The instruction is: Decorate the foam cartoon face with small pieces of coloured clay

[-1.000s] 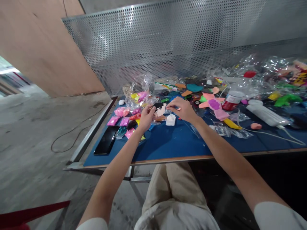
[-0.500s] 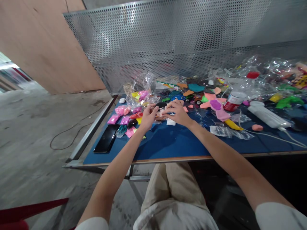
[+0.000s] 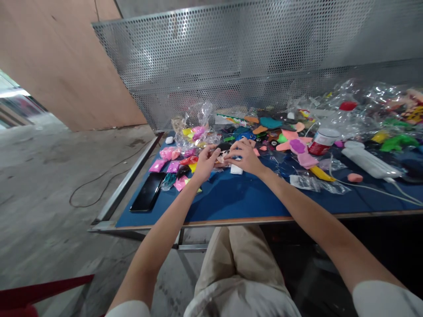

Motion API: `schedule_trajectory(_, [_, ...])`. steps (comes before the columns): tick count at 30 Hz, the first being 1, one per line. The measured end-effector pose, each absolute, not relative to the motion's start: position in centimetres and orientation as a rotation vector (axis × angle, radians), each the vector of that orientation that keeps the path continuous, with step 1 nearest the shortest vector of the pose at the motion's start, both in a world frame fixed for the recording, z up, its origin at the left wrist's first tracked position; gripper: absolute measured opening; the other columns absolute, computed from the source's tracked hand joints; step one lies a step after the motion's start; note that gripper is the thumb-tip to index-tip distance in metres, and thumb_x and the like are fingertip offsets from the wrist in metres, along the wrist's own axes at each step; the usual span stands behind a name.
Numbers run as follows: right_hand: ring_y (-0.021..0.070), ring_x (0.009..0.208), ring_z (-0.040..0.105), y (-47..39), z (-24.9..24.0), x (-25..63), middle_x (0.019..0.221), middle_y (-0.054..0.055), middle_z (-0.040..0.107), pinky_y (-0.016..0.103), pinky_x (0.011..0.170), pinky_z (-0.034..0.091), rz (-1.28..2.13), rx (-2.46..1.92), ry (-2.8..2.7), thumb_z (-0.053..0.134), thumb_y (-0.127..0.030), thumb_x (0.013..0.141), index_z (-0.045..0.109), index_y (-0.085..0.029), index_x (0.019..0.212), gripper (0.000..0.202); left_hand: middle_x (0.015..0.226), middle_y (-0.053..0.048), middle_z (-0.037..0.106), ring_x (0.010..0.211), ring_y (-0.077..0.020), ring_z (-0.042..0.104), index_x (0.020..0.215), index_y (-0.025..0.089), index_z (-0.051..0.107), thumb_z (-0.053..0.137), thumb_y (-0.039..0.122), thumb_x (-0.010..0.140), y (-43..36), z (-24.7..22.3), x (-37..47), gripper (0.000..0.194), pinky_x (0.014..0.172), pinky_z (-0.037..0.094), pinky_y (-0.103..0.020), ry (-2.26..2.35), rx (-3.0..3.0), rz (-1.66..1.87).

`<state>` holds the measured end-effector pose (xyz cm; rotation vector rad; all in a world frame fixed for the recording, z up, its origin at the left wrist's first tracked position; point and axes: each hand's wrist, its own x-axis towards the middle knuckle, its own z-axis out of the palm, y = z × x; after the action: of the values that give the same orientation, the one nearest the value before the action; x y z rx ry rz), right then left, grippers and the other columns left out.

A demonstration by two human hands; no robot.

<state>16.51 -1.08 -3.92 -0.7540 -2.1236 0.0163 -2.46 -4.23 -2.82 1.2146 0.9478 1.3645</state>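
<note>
Between my hands is a small clay doll head (image 3: 224,152) with black hair, a pale face and dark drawn eyes. My left hand (image 3: 207,162) grips its left side, thumb on the front near the face. On the other side, the bent fingers of my right hand (image 3: 243,155) close on the face's right edge. My fingers partly cover the head. Just under my right hand lies a small white packet (image 3: 236,168). Pink clay packets (image 3: 157,165) and a yellow piece are left of my left hand.
A black phone (image 3: 147,192) lies at the table's left front. Clear plastic bags (image 3: 205,115) stand behind my hands. To the right are a red-and-white tub (image 3: 323,141), a white power strip (image 3: 372,164) with a cable, and flat coloured clay shapes (image 3: 271,122). A perforated metal panel (image 3: 211,57) rises behind.
The view has shifted very slightly. Both hands stay around the doll head, with only a tiny movement of the fingers over its face.
</note>
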Motion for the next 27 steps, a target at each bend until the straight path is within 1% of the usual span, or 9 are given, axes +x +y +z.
schedule_trajectory(7, [0.0259, 0.099, 0.051, -0.95, -3.91, 16.51, 0.092, 0.005, 0.068, 0.046, 0.092, 0.032, 0.039, -0.757, -2.123, 0.068, -0.054, 0.098, 0.083, -0.030, 0.086, 0.031, 0.080, 0.004, 0.065, 0.071, -0.0143, 0.071, 0.106, 0.021, 0.061, 0.083, 0.042, 0.084, -4.16, -2.92, -2.48, 0.037, 0.078, 0.069, -0.038, 0.957, 1.201, 1.353])
schedule_trajectory(10, [0.0266, 0.101, 0.052, -1.06, -3.76, 16.51, 0.094, 0.006, 0.068, 0.047, 0.094, 0.033, 0.055, -0.753, -2.123, 0.068, -0.054, 0.098, 0.082, -0.030, 0.087, 0.031, 0.081, 0.004, 0.065, 0.068, -0.0128, 0.069, 0.108, 0.021, 0.061, 0.083, 0.041, 0.084, -4.18, -2.91, -2.49, 0.038, 0.077, 0.069, -0.037, 0.947, 1.188, 1.362])
schedule_trajectory(14, [0.0273, 0.101, 0.052, -1.21, -3.57, 16.54, 0.094, 0.006, 0.068, 0.047, 0.095, 0.033, 0.046, -0.769, -2.124, 0.068, -0.057, 0.097, 0.080, -0.029, 0.085, 0.033, 0.077, 0.006, 0.062, 0.063, -0.0100, 0.065, 0.108, 0.020, 0.063, 0.084, 0.039, 0.083, -4.27, -2.79, -2.52, 0.038, 0.075, 0.069, -0.035, 0.956, 1.179, 1.362])
schedule_trajectory(18, [0.0275, 0.101, 0.051, -1.30, -3.47, 16.57, 0.095, 0.006, 0.068, 0.046, 0.094, 0.032, 0.007, -0.788, -2.114, 0.066, -0.060, 0.097, 0.078, -0.027, 0.083, 0.038, 0.075, 0.007, 0.060, 0.064, -0.0095, 0.064, 0.109, 0.021, 0.062, 0.083, 0.040, 0.084, -4.34, -2.72, -2.53, 0.038, 0.075, 0.069, -0.034, 0.968, 1.185, 1.358])
schedule_trajectory(23, [0.0272, 0.100, 0.051, -1.31, -3.52, 16.47, 0.093, 0.006, 0.066, 0.045, 0.091, 0.031, -0.026, -0.757, -2.116, 0.064, -0.056, 0.100, 0.079, -0.028, 0.082, 0.037, 0.077, 0.005, 0.062, 0.065, -0.0108, 0.065, 0.108, 0.019, 0.061, 0.083, 0.037, 0.085, -4.35, -2.75, -2.53, 0.036, 0.074, 0.070, -0.036, 0.944, 1.175, 1.367])
schedule_trajectory(27, [0.0272, 0.100, 0.050, -1.36, -3.51, 16.44, 0.094, 0.006, 0.067, 0.046, 0.092, 0.031, -0.023, -0.763, -2.145, 0.067, -0.053, 0.099, 0.081, -0.029, 0.085, 0.031, 0.075, 0.006, 0.062, 0.066, -0.0118, 0.066, 0.108, 0.020, 0.062, 0.082, 0.038, 0.085, -4.32, -2.78, -2.56, 0.036, 0.075, 0.069, -0.036, 0.969, 1.172, 1.356])
